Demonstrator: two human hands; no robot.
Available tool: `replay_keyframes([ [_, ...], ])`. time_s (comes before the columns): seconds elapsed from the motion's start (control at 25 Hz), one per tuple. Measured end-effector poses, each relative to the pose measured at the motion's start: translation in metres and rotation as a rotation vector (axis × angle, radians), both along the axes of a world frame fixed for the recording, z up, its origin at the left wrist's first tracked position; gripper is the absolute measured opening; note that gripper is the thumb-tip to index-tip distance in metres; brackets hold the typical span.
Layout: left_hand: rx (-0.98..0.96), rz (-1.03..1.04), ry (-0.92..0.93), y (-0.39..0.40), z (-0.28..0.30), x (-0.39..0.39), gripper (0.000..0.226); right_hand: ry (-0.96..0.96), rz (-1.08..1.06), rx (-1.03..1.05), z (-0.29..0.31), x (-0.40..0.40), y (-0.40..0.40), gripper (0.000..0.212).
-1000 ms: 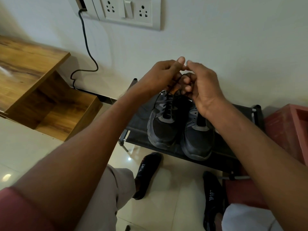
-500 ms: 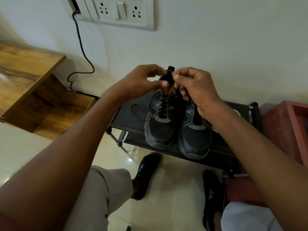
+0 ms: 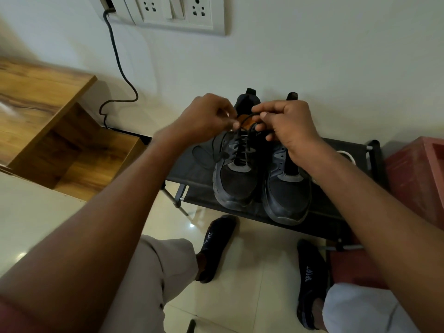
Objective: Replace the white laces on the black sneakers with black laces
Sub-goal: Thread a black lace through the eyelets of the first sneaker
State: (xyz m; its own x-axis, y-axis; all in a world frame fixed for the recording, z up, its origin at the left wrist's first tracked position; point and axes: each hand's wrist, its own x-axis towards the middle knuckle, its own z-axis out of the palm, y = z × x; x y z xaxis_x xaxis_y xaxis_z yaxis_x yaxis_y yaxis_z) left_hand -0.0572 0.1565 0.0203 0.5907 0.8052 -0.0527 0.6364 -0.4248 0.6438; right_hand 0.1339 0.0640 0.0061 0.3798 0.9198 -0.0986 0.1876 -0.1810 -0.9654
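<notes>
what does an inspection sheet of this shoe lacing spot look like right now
surface: black fabric shoe rack shelf on a metal frame, over glossy cream floor tiles
job's things: two black mesh sneakers side by side on the shelf; thin black lace threaded on the left sneaker, its ends at the top
clutter: white lace lying on the shelf, partly hidden behind the right forearm
grippers: left hand and right hand each pinch the black lace with curled fingers
cables: dark cable hanging from the white wall socket panel
surroundings: wooden shelf unit to the left, red box to the right
</notes>
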Motion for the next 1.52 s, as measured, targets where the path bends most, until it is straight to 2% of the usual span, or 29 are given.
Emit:
replay_keyframes([
  [0.12,-0.147,0.028,-0.263,-0.008,0.008,0.017,0.022,-0.098,0.025,0.065,0.004,-0.006,0.001,0.009],
  [0.24,-0.25,0.033,-0.261,-0.01,0.007,0.023,0.013,-0.167,-0.073,0.077,0.002,-0.004,0.004,0.006],
  [0.32,-0.281,0.043,-0.235,-0.011,0.003,0.023,0.012,-0.161,-0.067,0.062,-0.001,-0.002,0.005,0.01],
  [0.48,-0.319,0.059,-0.335,-0.008,0.001,0.026,0.014,-0.191,-0.021,0.076,-0.004,-0.003,0.005,0.014],
  [0.6,-0.256,0.139,-0.28,-0.005,-0.003,0.034,0.009,-0.368,-0.073,0.056,-0.011,-0.003,0.009,0.03],
  [0.72,-0.131,0.207,-0.14,-0.004,-0.012,0.04,0.012,-0.698,0.075,-0.027,-0.015,-0.005,0.004,0.052],
  [0.8,-0.054,0.199,-0.052,-0.003,-0.017,0.043,0.01,-0.778,0.156,-0.073,-0.016,-0.007,0.0,0.055],
  [1.0,0.071,0.157,0.024,-0.004,-0.019,0.044,0.011,-0.705,0.11,-0.087,-0.018,-0.001,0.003,0.043],
  [1.16,0.101,0.141,0.018,-0.005,-0.021,0.048,0.012,-0.606,0.106,-0.129,-0.021,0.004,0.003,0.043],
  [1.52,-0.113,0.24,-0.021,-0.005,-0.024,0.054,0.007,-0.555,0.095,-0.131,-0.019,0.003,0.003,0.036],
])
